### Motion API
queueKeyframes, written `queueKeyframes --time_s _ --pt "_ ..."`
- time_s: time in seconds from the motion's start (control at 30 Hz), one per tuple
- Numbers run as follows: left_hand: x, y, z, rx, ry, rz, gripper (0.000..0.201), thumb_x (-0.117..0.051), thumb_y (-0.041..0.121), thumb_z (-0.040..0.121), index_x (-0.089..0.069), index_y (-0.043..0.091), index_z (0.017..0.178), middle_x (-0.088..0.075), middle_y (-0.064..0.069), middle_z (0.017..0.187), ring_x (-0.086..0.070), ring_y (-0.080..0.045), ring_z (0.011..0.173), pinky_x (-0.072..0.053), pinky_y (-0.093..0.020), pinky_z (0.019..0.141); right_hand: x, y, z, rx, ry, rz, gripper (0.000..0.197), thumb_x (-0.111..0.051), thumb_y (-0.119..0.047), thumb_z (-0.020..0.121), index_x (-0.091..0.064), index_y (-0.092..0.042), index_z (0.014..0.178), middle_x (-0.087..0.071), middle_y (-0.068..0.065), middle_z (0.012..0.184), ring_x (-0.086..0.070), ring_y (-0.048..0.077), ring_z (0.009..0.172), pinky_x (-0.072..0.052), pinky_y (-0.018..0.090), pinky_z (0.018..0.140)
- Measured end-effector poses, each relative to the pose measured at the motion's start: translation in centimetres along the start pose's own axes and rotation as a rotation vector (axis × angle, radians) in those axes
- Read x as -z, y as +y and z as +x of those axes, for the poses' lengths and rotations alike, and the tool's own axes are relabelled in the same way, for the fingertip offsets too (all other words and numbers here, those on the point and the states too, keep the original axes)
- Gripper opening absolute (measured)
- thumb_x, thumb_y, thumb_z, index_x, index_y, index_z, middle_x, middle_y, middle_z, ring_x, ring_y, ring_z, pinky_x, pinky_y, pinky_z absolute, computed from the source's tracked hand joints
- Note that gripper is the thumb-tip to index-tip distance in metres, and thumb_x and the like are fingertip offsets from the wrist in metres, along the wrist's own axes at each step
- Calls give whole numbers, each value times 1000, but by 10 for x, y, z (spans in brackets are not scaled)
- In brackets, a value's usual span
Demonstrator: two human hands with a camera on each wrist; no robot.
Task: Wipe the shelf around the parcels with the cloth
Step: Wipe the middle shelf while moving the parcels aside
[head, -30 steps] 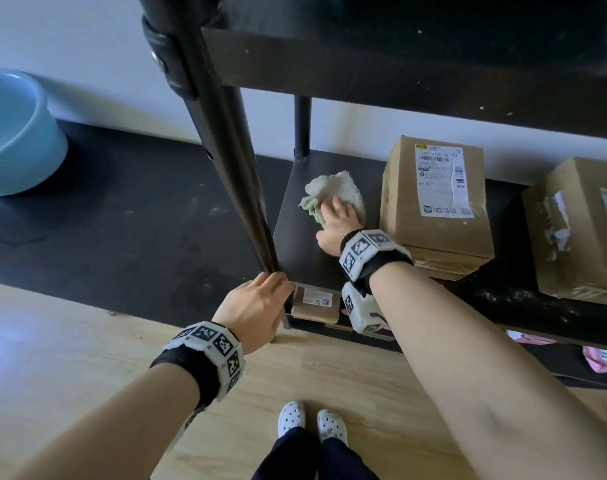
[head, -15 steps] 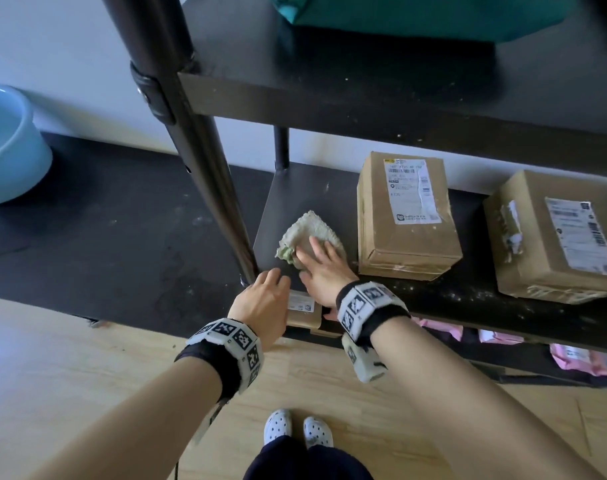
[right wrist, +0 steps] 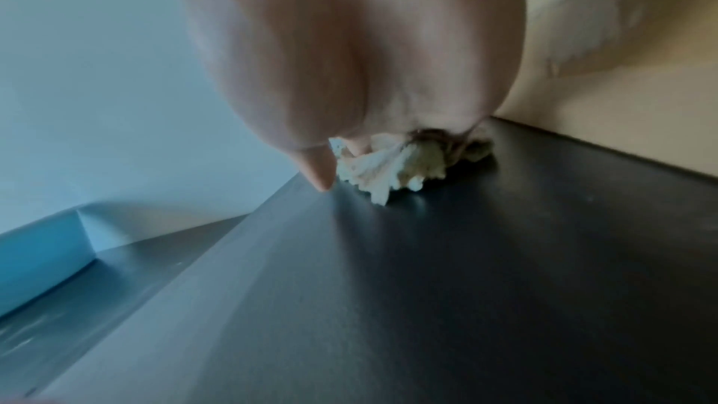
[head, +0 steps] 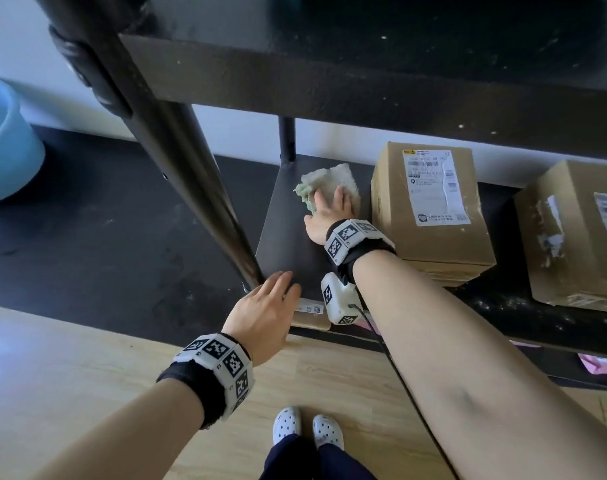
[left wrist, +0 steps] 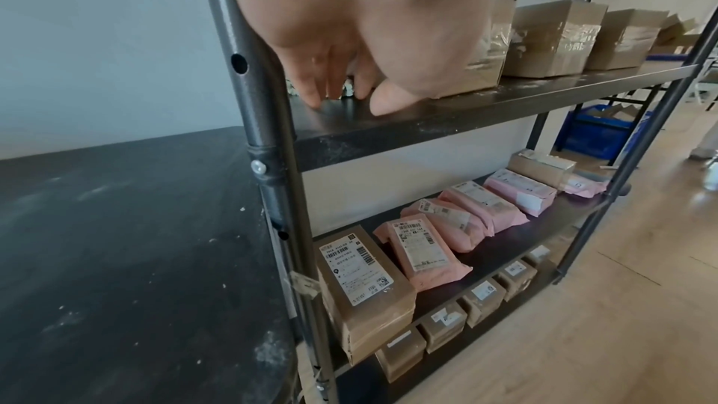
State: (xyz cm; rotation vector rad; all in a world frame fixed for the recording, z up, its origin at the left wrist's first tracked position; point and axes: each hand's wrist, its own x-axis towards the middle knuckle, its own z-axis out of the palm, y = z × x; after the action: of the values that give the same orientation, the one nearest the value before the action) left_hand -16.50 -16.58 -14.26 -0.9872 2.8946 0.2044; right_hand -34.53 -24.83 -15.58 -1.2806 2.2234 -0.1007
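A crumpled off-white cloth (head: 329, 180) (right wrist: 384, 166) lies at the back left of the black shelf (head: 288, 244). My right hand (head: 331, 202) presses flat on the cloth with straight fingers, close beside a brown cardboard parcel (head: 430, 209). A second brown parcel (head: 579, 233) stands further right. My left hand (head: 270, 303) rests on the shelf's front left corner by the metal post (head: 177, 140), its fingertips (left wrist: 310, 100) touching the board and holding nothing.
A light blue basin (head: 4, 147) sits on the dark low surface (head: 87, 220) to the left. The upper shelf board (head: 364, 81) overhangs closely. Below are pink mailers (left wrist: 427, 254) and small boxes (left wrist: 361, 284). White dust (head: 496, 303) speckles the shelf front.
My right hand has pushed the cloth from the shelf's front back toward the wall, beside the left parcel. The left hand stays at the front corner.
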Motion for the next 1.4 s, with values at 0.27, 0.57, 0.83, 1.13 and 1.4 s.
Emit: queueKeyframes --time_s 0.27,0.57,0.83,1.13,1.4 --pt "14 12 -9 125 -130 -25 48 -81 6 55 -64 5 99 -65 -8 102 -65 -26 93 -59 -34 66 -34 51 -123 318 -128 -136 59 -33 -24 100 -5 -26 152 14 9 160 9 27 149 4 39 120" --pt "19 42 0 155 -116 -49 38 -53 12 87 -46 13 124 -50 -3 126 -48 -23 117 -44 -34 94 -31 106 -168 254 -91 -97 58 -34 -22 100 -8 -25 152 7 5 162 5 21 149 6 30 115" --pt "21 44 1 162 -80 -91 41 -48 11 88 -43 14 128 -51 -2 130 -47 -21 121 -44 -33 94 -37 63 -133 213 -92 -61 58 -34 -22 99 -9 -27 151 8 3 162 4 22 149 -2 40 121" --pt "19 29 -1 84 -125 -154 39 -44 10 91 -46 15 130 -47 2 138 -42 -20 127 -42 -35 99 -38 67 -154 102 -64 -30 60 -36 -28 100 -7 -21 152 9 9 161 4 24 149 -2 38 121" --pt "5 33 2 94 -64 -283 41 -44 11 92 -47 14 133 -47 -1 141 -42 -21 130 -44 -37 102 -34 66 -128 17 -79 -96 61 -34 -39 97 -6 -29 151 10 7 161 5 24 149 -4 44 122"
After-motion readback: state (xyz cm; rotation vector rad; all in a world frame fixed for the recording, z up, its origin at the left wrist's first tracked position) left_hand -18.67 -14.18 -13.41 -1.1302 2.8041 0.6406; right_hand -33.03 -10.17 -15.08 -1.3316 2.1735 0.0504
